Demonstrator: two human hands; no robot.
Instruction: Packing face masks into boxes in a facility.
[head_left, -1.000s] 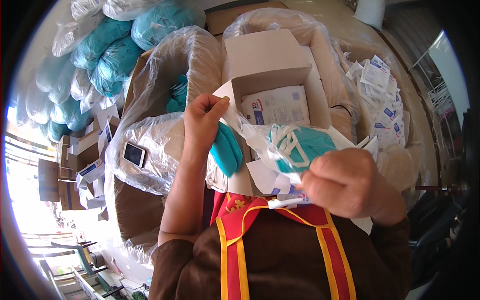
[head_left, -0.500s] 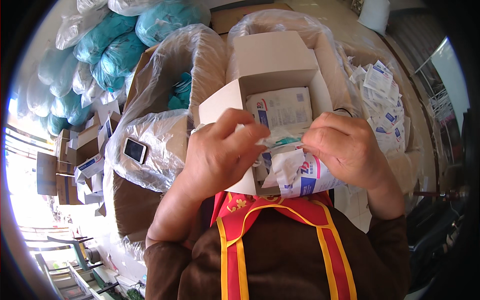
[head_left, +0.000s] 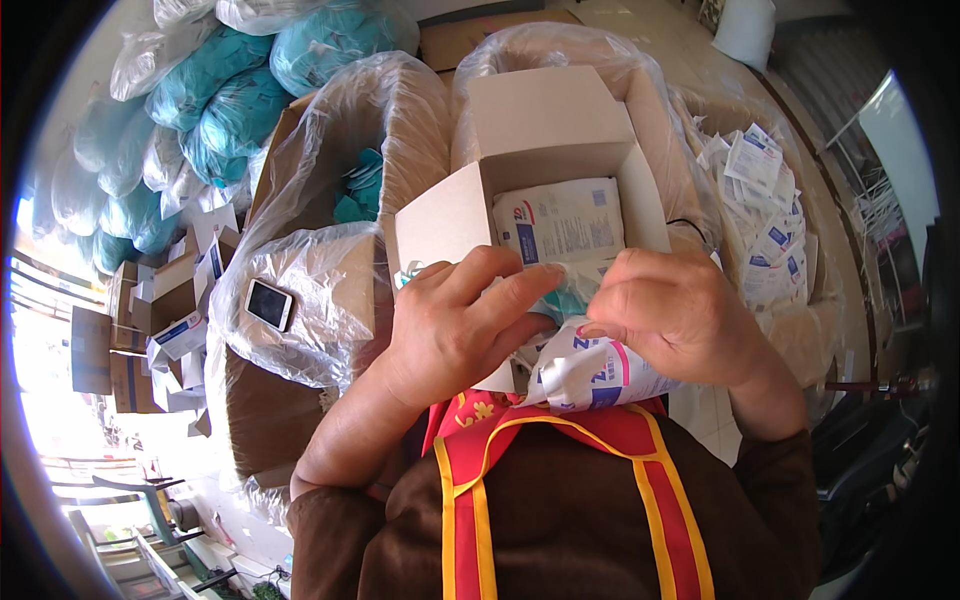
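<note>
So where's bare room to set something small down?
The plastic-covered cardboard between the phone and open box looks bare. It's crowded at the box's near edge, with the left hand, right hand and held packet, and further right, where white packets are heaped.

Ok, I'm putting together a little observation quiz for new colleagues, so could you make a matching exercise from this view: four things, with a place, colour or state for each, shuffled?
Things:
1. Phone
2. Straps
3. Nearest packet
4. Middle box

Places, colours, states:
A. Red with yellow edges
B. Open at the top
C. Lying on clear plastic, to the left
D. Held by the right hand

Pairs: 1-C, 2-A, 3-D, 4-B
</note>
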